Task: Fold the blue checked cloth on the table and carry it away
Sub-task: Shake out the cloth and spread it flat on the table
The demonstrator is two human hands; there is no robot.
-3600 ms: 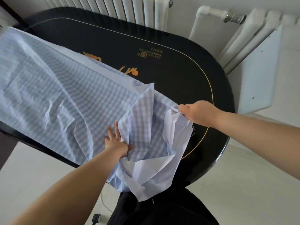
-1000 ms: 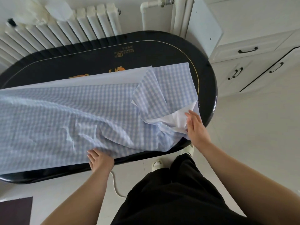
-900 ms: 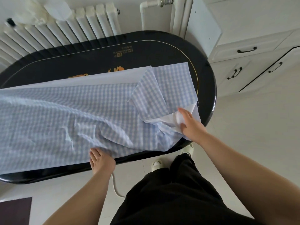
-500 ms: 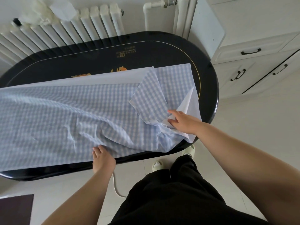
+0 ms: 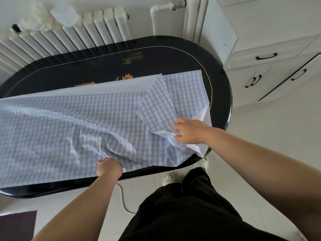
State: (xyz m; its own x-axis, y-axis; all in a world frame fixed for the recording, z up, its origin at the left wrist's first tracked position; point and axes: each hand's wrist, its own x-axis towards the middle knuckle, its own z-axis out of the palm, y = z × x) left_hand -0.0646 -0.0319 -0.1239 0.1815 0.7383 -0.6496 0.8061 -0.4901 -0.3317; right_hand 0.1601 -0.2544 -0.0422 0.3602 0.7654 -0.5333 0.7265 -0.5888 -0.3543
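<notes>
Here the right hand (image 5: 190, 131) is pinching the blue checked cloth's (image 5: 69, 126) bunched corner near the table's (image 5: 173, 56) rounded end. The left hand (image 5: 109, 167) is gripping its near hem at the table's edge.

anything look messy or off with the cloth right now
Yes. The blue checked cloth lies askew on the black oval table: its right end is flipped over, white underside showing, bunched under the right hand, with wrinkles near the left hand.
</notes>
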